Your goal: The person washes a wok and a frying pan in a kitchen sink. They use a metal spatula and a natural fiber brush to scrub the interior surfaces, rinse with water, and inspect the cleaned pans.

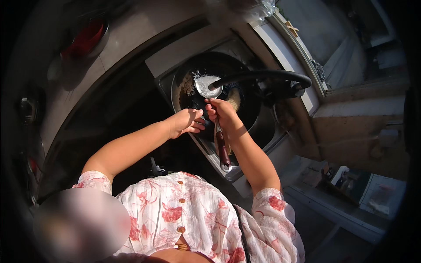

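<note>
My right hand [222,111] grips a metal wok turner [204,83] near the top of its dark red handle [223,148]. The turner's head lies under the end of a black curved faucet spout [263,75], and bright water splashes at its left edge. Below them a large dark wok [213,60] sits in a stainless steel sink [164,85]. Beside the turner, to the left, my left hand [189,121] hovers over the wok's near side with fingers apart and nothing visible in it. A tan, rough-looking object [234,97], perhaps a scrubber, is partly hidden behind my right hand.
The faucet's body [279,88] rises at the sink's right side, before a window sill [289,59]. On the counter [131,39] at upper left is a red container [88,36]. A clear plastic bag [263,10] hangs or lies at the top.
</note>
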`<state>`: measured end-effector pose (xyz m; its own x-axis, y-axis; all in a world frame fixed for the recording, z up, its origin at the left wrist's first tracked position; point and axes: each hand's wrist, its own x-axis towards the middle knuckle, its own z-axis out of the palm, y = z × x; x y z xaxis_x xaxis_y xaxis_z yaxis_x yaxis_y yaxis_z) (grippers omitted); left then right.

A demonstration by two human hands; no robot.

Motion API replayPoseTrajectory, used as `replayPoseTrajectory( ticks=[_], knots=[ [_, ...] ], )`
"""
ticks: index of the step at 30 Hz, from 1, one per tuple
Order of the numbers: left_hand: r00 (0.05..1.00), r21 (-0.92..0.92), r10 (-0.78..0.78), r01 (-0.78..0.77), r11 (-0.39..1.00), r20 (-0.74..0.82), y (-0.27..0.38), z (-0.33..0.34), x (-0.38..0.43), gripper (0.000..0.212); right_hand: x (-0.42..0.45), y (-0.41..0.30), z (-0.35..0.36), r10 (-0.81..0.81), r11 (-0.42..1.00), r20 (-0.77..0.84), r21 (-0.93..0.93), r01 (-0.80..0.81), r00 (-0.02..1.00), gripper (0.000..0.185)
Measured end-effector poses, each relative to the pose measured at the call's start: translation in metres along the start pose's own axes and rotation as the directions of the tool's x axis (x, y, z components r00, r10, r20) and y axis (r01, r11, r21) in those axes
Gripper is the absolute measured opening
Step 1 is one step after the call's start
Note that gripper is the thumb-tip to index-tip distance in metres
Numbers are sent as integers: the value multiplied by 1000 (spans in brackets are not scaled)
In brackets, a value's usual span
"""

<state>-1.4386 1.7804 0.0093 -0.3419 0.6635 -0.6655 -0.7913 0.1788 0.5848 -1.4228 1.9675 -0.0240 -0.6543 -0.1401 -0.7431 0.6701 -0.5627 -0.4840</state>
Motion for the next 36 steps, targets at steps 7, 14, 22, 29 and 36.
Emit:
replayPoseTrajectory(
  ticks=[7, 14, 22, 29, 36],
  knots=[
    [879, -151, 300, -376, 914, -371, -7, 7, 106, 28, -26, -3, -10, -44, 992, 26, -113, 47, 999, 27],
    [857, 176, 332, -284, 942, -394, 17, 12, 114, 29, -41, -11, -19, -51, 995, 9, -89, 52, 999, 31],
    [613, 978, 790, -177, 112, 21, 0, -14, 111, 74, -32, -12, -18, 155, 958, 88, -255, -129, 984, 31],
    [795, 973, 576, 74, 218, -190, 41, -25, 115, 61, -29, -9, -9, 179, 946, 144, -295, -130, 973, 31],
    [685, 930, 688, -40, 366, -241, 43, -27, 130, 26, -30, -13, -18, 168, 960, 168, -252, -123, 971, 30]
  ],
)
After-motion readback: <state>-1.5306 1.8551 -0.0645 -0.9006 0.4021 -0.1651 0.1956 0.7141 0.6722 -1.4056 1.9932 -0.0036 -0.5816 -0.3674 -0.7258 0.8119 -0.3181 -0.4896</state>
